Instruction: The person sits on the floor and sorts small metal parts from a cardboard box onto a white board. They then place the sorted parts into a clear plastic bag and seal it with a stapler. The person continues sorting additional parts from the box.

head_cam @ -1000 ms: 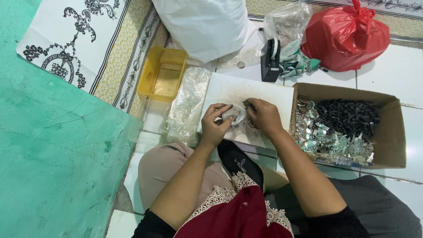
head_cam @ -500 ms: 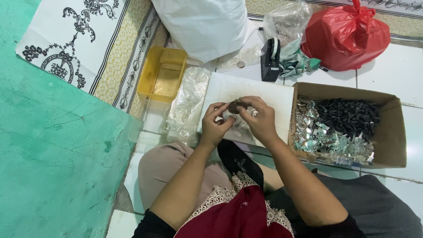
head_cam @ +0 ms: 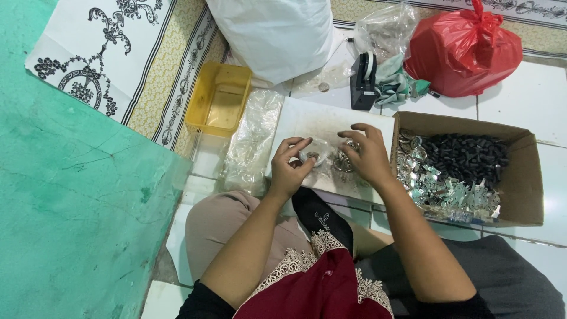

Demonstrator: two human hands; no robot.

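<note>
Hands meet over a white rectangular board [head_cam: 307, 118] at centre frame. Left hand [head_cam: 290, 168] has its grip pinched on a small clear plastic packet [head_cam: 312, 155] with a dark round piece inside. Right hand [head_cam: 367, 155] lies curled over a cluster of small silvery metal rings [head_cam: 344, 160] on the board; whether its grip is clenched on any, I cannot tell. Just right stands an open brown cardboard box [head_cam: 525, 177] of black and silvery parts; a yellow plastic tub [head_cam: 220, 97] sits upper left of the board.

Red bag [head_cam: 463, 50], white sack [head_cam: 277, 35] and yellow tub [head_cam: 220, 97] sit behind
</note>
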